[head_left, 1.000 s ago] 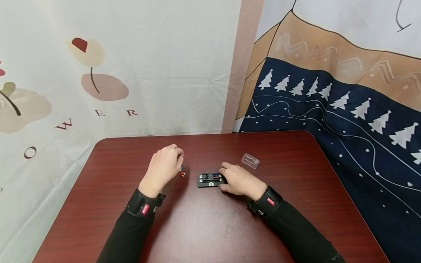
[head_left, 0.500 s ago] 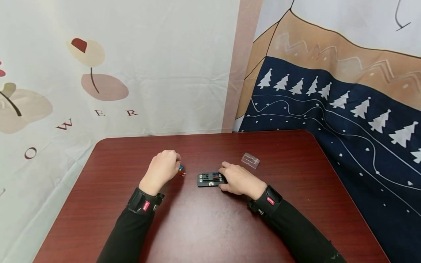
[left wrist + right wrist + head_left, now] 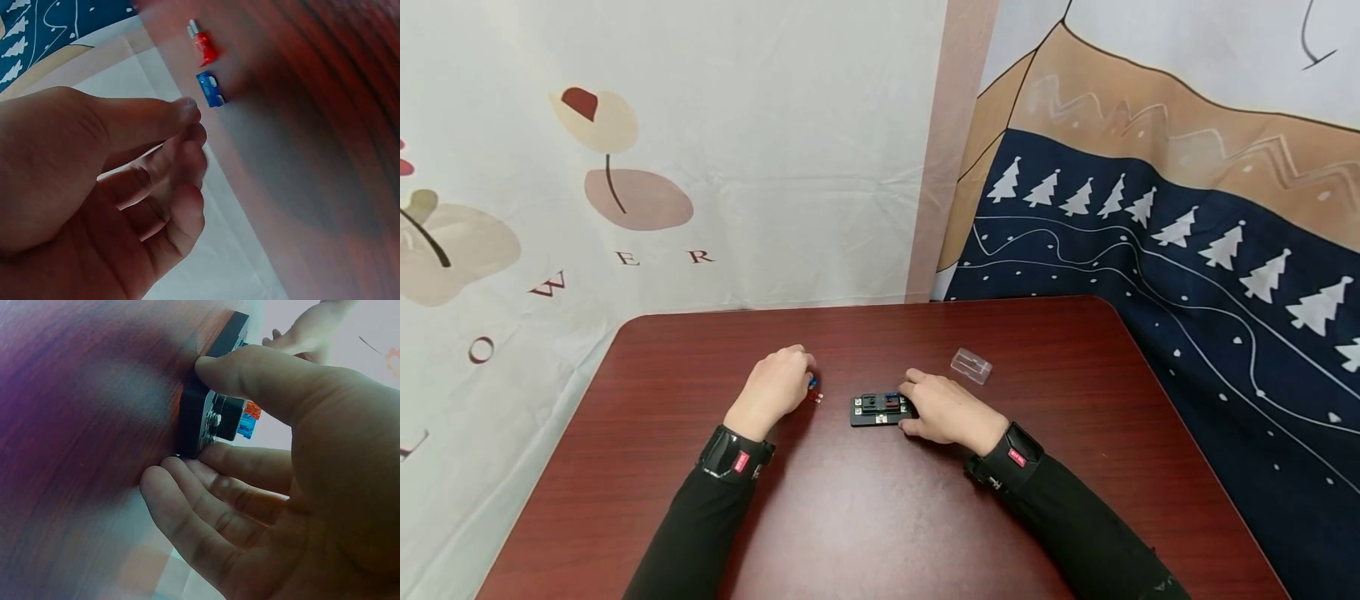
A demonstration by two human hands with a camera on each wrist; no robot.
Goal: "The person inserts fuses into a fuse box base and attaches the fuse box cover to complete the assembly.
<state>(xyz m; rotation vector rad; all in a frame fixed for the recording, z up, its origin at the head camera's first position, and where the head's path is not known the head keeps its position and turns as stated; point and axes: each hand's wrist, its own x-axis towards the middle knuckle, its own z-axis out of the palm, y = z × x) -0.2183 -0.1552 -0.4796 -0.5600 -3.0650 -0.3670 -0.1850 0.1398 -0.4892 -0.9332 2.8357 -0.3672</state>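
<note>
My right hand grips the right end of a black fuse block lying on the table. In the right wrist view its thumb presses one long side and the fingers lie along the other. A red fuse and a blue fuse sit in the block. At the left, my left hand hovers by two loose blade fuses. The left wrist view shows its fingers loosely bent, thumb tip close to the index tip and nothing visible between them. Just beyond lie a blue blade fuse and a red blade fuse.
A clear plastic cover lies behind my right hand. Under everything is a reddish-brown wooden table with rounded far corners. Printed cloths hang right behind it, a pale one and a dark blue one with white trees.
My left hand has come down and slightly toward me, closer to the loose fuses. The right hand and the fuse block have stayed in place.
</note>
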